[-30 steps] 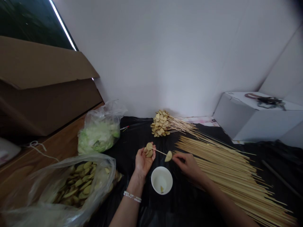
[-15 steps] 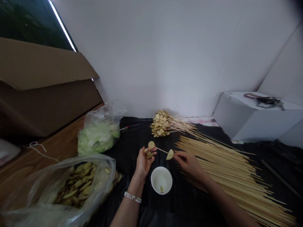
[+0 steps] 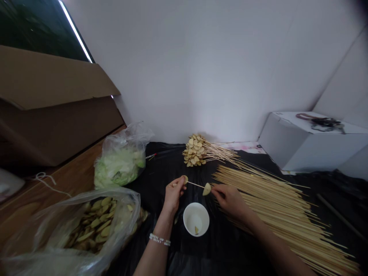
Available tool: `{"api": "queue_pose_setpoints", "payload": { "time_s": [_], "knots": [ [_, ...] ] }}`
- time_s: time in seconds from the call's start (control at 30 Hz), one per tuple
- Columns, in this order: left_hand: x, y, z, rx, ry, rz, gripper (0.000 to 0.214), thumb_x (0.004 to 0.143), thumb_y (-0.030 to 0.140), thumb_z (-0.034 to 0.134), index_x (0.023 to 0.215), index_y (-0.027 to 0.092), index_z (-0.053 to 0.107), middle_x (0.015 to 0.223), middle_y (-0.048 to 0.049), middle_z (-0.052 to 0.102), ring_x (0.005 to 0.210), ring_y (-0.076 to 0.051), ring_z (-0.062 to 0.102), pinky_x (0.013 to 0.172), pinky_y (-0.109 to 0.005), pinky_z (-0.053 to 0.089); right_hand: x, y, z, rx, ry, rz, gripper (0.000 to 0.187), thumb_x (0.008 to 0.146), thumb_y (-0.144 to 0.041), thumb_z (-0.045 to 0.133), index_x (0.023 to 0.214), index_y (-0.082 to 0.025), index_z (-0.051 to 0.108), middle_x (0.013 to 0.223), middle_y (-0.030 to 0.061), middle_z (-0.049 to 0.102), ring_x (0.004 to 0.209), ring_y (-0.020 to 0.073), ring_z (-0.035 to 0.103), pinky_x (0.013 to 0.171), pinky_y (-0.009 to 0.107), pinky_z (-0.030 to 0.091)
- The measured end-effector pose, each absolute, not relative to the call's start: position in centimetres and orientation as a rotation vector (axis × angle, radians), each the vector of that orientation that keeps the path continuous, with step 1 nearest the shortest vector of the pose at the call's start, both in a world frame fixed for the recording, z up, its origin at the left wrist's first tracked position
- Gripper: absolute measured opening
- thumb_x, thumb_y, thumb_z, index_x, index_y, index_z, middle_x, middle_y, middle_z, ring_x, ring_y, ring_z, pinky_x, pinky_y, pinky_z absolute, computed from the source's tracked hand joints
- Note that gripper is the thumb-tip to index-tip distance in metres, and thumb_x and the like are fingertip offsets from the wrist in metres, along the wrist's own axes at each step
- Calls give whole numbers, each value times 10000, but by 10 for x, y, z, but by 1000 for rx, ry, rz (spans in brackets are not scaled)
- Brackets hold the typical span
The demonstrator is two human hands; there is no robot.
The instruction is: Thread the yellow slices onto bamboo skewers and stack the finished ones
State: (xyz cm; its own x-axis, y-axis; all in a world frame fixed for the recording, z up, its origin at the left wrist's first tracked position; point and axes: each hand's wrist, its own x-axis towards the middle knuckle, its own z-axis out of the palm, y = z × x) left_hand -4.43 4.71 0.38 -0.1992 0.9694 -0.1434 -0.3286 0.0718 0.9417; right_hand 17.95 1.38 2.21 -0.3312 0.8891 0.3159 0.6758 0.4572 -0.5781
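My left hand (image 3: 173, 195) has fingers clamped on 1 potato slice (image 3: 184, 178) and 1 bamboo skewer (image 3: 196, 184); my right hand (image 3: 230, 201) has fingers together, touching 1 other slice (image 3: 206, 189) on it.

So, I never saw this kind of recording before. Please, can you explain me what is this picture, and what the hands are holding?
This is no machine: a person works with two bare hands, and the picture comes from a camera worn on their head, looking forward and down. The left hand holds a thin wooden skewer, and the right hand has its fingertips against a pale slice on that skewer. On the black plastic sheet lie many loose skewers, a bunch of skewers loaded with slices and a white bowl. Nearby are a plastic bag of slices and a bag of shredded green leaves.
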Motion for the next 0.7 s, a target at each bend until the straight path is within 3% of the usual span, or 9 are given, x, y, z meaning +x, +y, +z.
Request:
{"api": "queue_pose_setpoints", "payload": {
  "time_s": [0.17, 0.33, 0.53, 0.7],
  "knots": [
    [-41, 46, 0, 803, 1247, 1407, 319, 595, 371, 798, 717, 91, 708, 499, -1, 581, 379, -20, 411, 354, -120, 273, 178, 11, 23, -1327, -2176, 376, 285, 920, -291, 408, 847, -213, 672, 820, 47, 691, 782, 168, 614, 707, 250, 406],
    [-43, 48, 3, 556, 1130, 1497, 247, 624, 287, 798, 747, 103, 688, 607, 1, 611, 457, -21, 506, 383, -87, 348, 180, 12, 24, -1341, -2173, 336, 283, 923, -279, 402, 855, -206, 667, 826, 46, 688, 783, 171, 612, 704, 255, 398],
    [-50, 49, 8, 380, 938, 1523, 108, 714, 95, 715, 797, 117, 649, 752, -7, 627, 569, -47, 599, 407, -73, 438, 182, 15, 23, -1326, -2084, 377, 269, 911, -266, 412, 883, -200, 672, 850, 46, 695, 778, 170, 613, 720, 261, 411],
    [-48, 47, 11, 165, 752, 1347, 61, 817, 70, 598, 823, 125, 624, 850, -51, 671, 616, -66, 626, 435, -88, 484, 178, 12, 24, -1282, -2075, 438, 250, 900, -253, 425, 891, -214, 672, 901, 47, 701, 809, 174, 620, 753, 268, 426]
  ]
}}
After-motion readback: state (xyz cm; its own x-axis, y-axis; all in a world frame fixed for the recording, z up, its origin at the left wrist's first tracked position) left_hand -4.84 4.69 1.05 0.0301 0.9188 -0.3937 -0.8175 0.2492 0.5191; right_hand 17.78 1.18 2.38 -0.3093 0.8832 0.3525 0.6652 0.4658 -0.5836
